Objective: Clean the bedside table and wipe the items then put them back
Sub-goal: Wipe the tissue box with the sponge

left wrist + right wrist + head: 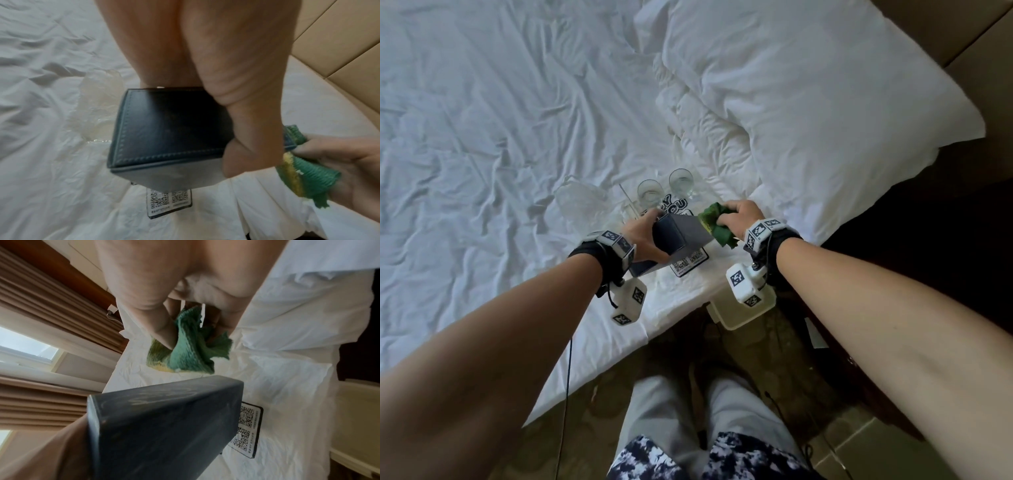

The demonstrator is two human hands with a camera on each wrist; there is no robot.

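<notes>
My left hand [645, 236] grips a dark leather box [681, 236] with stitched edges [164, 133], held tilted above the bed's corner. My right hand [739, 217] holds a bunched green and yellow cloth [714, 222] against the box's right end. In the right wrist view the cloth [189, 352] hangs from my fingers just beyond the box [164, 423]. Below the box a card with QR codes [688, 263] lies flat on the sheet, its codes plain in the left wrist view [169, 203]. Two clear glasses [650, 193] [681, 181] stand behind it.
The white bed sheet [482, 137] stretches left and a large pillow [808, 85] lies at the right. Crumpled clear plastic [578, 198] sits left of the glasses. A cream bin [739, 315] stands on the patterned floor by the bed. Dark wood furniture [928, 257] is at the right.
</notes>
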